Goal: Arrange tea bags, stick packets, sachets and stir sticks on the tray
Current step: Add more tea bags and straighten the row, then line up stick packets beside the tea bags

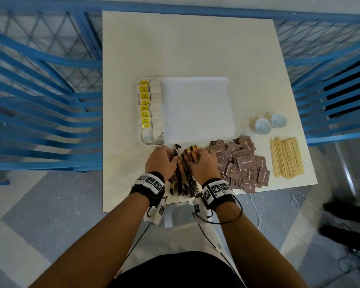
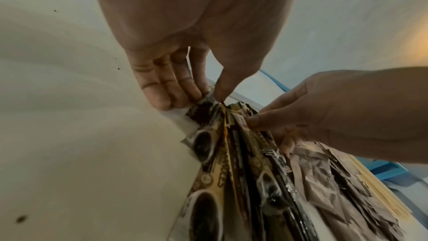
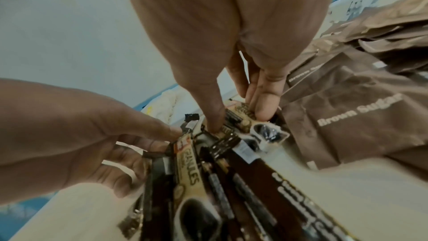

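Observation:
A pile of dark brown and gold stick packets (image 1: 183,173) lies on the table just in front of the white tray (image 1: 195,109). My left hand (image 1: 161,161) pinches the far end of the packets (image 2: 203,109) between thumb and fingers (image 2: 162,98). From the right side, my right hand (image 1: 204,163) grips the same pile (image 3: 231,135) with its thumb on top and its fingers (image 3: 264,109) at the far side. Yellow-tagged tea bags (image 1: 148,109) stand in a row along the tray's left edge. Brown sugar sachets (image 1: 243,163) and wooden stir sticks (image 1: 286,156) lie on the table to the right.
Two small white cups (image 1: 263,125) stand right of the tray. The white table (image 1: 175,48) is bare behind the tray. Blue slatted railings (image 1: 40,100) flank the table on both sides. Cables and dark chair legs (image 1: 345,210) are on the floor at the right.

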A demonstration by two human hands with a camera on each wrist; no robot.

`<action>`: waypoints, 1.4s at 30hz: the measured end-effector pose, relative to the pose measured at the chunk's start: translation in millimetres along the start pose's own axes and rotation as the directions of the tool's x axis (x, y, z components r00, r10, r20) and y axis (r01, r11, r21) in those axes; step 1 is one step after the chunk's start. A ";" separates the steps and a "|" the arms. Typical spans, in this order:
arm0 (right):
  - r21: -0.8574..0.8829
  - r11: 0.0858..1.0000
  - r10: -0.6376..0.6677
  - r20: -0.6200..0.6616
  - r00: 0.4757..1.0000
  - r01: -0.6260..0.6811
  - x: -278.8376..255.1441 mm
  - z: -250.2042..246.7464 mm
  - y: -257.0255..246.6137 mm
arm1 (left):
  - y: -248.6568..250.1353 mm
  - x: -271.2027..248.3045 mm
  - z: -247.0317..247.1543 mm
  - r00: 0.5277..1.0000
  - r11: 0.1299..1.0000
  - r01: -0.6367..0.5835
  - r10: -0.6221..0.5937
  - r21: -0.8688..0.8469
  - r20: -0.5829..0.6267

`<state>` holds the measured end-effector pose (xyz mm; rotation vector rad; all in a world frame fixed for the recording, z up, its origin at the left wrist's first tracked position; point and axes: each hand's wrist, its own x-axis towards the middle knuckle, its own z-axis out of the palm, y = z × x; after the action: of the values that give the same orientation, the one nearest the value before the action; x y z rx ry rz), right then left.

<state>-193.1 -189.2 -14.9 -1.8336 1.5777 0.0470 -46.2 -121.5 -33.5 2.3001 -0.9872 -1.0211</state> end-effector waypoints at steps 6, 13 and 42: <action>0.035 0.999 -0.011 0.051 0.999 0.009 18.0 -2.3 -4.6 | 4.5 1.3 -0.8 0.998 0.999 0.049 -0.050 -0.014 -0.045; -0.008 0.995 -0.096 0.118 0.988 0.098 33.2 -1.4 -2.7 | 11.2 0.8 0.0 0.987 0.988 0.124 -0.132 -0.090 -0.094; 0.284 0.926 -0.280 0.069 0.958 0.250 64.2 -71.3 -57.9 | 82.5 22.2 -29.0 0.982 0.592 0.190 -0.109 -0.784 0.156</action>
<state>-154.8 -280.8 37.0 -1.7761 1.1839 -0.1843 -49.0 -189.1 26.2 1.5768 -0.2262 -1.3041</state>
